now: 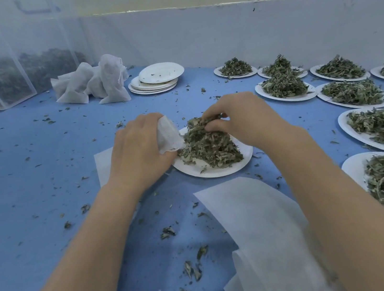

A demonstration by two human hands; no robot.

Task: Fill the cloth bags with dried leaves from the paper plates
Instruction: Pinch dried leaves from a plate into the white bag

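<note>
Two hands worked at one paper plate (215,170) near the middle of the blue surface (39,169). The left hand (140,148) gripped a white cloth bag (168,135) by its mouth, fingers curled round the fabric and the opening turned toward the heap. The right hand (244,118) had its fingers bent down into the top of the dried leaves (208,146), pinching a clump.

To do this step well, the bag's mouth should probably be held wide and low, touching the plate's rim, so that anything slipping from the pinch would fall onto the plate or into the bag. Modest clumps would likely go in more cleanly than big ones, since the leaves looked light, brittle and tangled with thin stems. The many crumbs (193,268) scattered over the surface suggested how easily they shed.

The leaves were grey-green, curled and crisp-looking, piled in a loose cone that covered most of the plate. The bag was thin, soft, white and slightly see-through, and it appeared limp and mostly unfilled.

More loaded plates (353,93) stood in rows along the right. At the back lay a pile of filled bags (93,83) just beside a stack of emptied plates (157,79). Flat empty bags (256,223) lay near the person, between the forearms.
</note>
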